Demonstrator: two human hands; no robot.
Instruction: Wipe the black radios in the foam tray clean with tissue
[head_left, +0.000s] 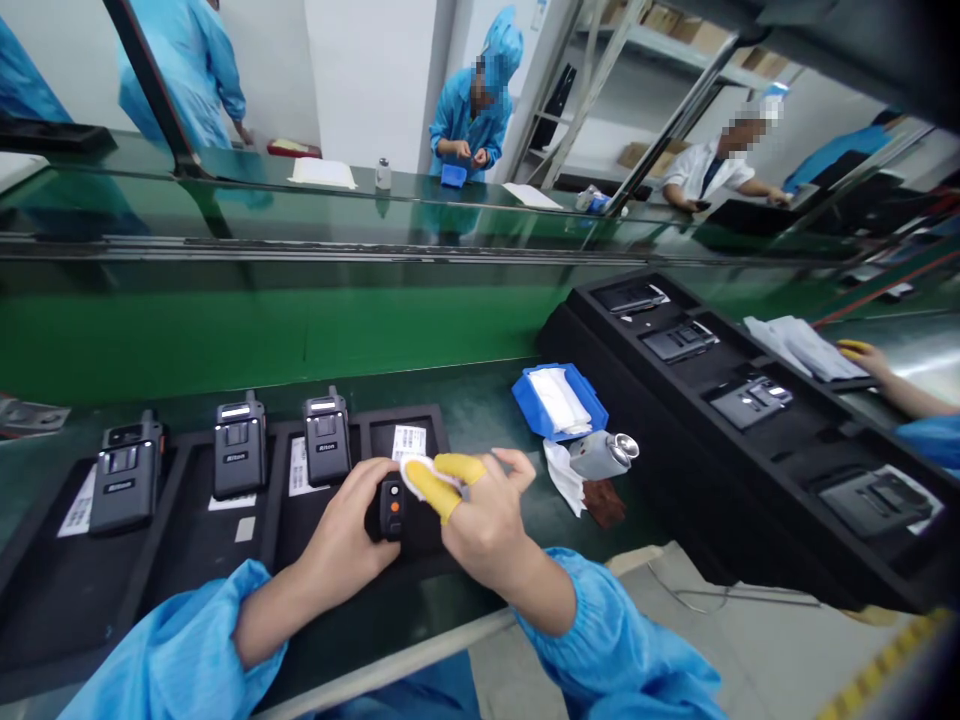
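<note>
Radio [392, 505] is sitting in the left hand's [349, 530] curled grip over the black tray [439, 425], while the right hand's [484, 510] yellow-covered fingers are pinching a white cloth [415, 474] right by its end.

The head view was evenly and fairly brightly lit, with pale reflections on the green bench ledge [300, 215]. Glare whitened the surface at far right. The upper right corner was dark and blurred, edges appeared stretched, and pixelated blocks covered faces.
</note>
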